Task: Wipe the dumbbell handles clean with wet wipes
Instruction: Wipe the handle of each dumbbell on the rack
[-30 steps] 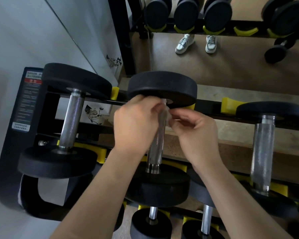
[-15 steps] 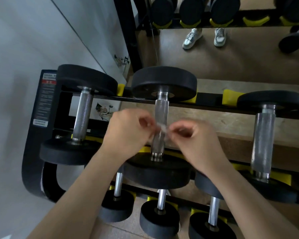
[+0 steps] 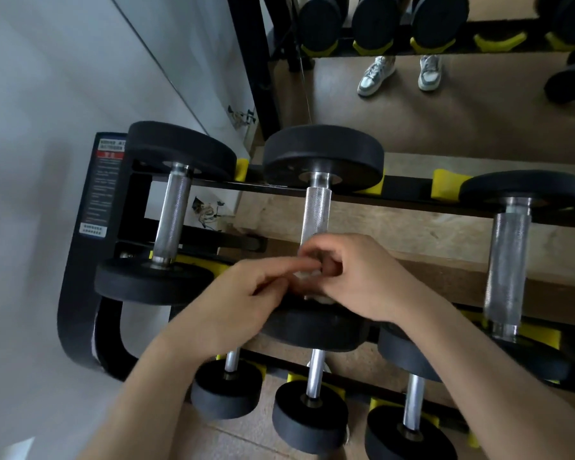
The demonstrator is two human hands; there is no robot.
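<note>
White wipe (image 3: 307,275), two hands (image 3: 243,303) (image 3: 362,277), six dumbbells (image 3: 322,154).

Looked like a gym's free-weights corner: a black rack (image 3: 77,293) w/ yellow cradles (image 3: 447,182) held 2 tiers of rubber-headed dumbbells (image 3: 322,154), a warning label (image 3: 103,184) sat on its side, and a wall mirror (image 3: 462,114) reflected more racked weights + trainers (image 3: 375,74).

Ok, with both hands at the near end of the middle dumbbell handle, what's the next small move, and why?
Probably re-wrap the wipe and stroke toward the far plate: it sits bunched in the right hand, the handle above lies bare.
</note>
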